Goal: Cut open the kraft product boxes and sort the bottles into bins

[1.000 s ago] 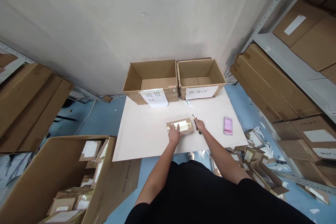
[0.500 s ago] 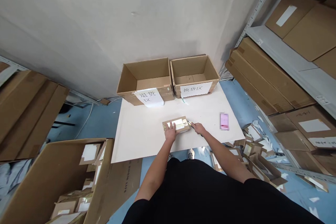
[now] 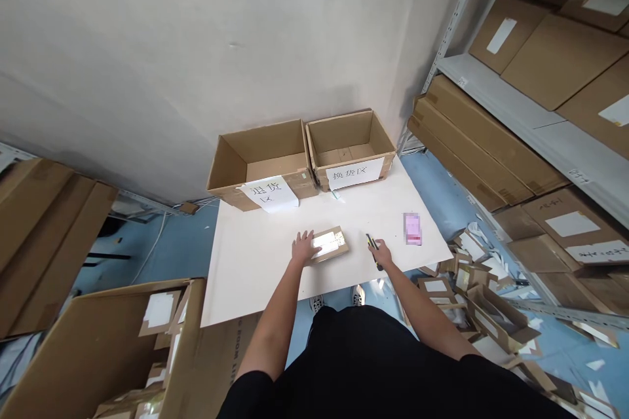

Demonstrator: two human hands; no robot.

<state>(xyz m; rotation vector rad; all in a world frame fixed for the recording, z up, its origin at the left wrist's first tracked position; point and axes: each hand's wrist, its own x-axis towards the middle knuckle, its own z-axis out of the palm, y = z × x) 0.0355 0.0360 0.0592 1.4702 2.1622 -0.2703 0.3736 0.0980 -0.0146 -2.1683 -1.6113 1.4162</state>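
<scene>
A small brown cardboard parcel (image 3: pixel 332 242) with a white label lies on the white table (image 3: pixel 255 262). My left hand (image 3: pixel 303 249) rests on the parcel's left end, fingers spread over it. My right hand (image 3: pixel 382 254) is closed around a black and yellow utility knife (image 3: pixel 372 244), held to the right of the parcel and clear of it. A small pink item (image 3: pixel 412 228) lies on the table further right.
Two open cardboard boxes with paper labels, left box (image 3: pixel 255 163) and right box (image 3: pixel 351 147), stand at the table's far edge by the wall. A large carton of parcels (image 3: pixel 113 347) sits low left. Shelving with flat cartons (image 3: pixel 491 144) and scattered opened boxes (image 3: pixel 481 308) fill the right.
My right hand with the knife has pulled back to the right, away from the parcel's end. My left hand has slid to the parcel's left end. The view has shifted slightly.
</scene>
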